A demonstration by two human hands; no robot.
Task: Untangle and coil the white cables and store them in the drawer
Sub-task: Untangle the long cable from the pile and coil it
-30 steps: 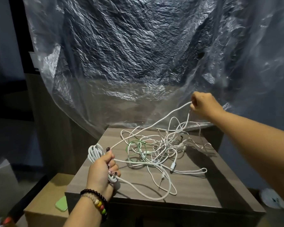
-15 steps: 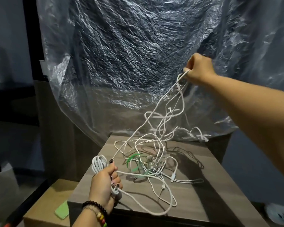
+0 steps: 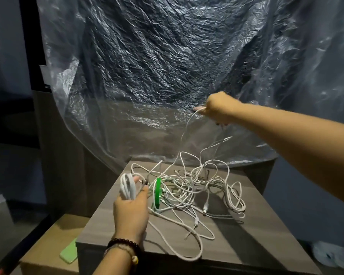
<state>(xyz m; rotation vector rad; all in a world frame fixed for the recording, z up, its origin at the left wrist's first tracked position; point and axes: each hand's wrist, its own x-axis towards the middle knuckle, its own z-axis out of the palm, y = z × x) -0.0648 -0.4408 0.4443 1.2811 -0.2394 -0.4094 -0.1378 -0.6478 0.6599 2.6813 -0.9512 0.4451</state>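
Holding a neat bundle of coiled white cable (image 3: 127,187) in the left hand (image 3: 130,213), fingers curled around the loops, the person works at the near left edge of the grey wood-grain tabletop (image 3: 256,241). Up goes the right hand (image 3: 216,109), raised well above the surface, clenched around a single white strand (image 3: 187,130) that drops in a long curve to the tangle. And what a tangle: the white cables (image 3: 193,187) sprawl across the middle of the tabletop, loops crossing every way, one long loop trailing to the front edge. A bright green band (image 3: 158,193) stands on edge in the knot, just right of the left hand. Beaded bracelets (image 3: 123,247) ring the left wrist. Crinkled clear plastic sheeting (image 3: 167,66) hangs behind. Down left, a green phone (image 3: 69,253) lies on a cardboard box (image 3: 46,249).
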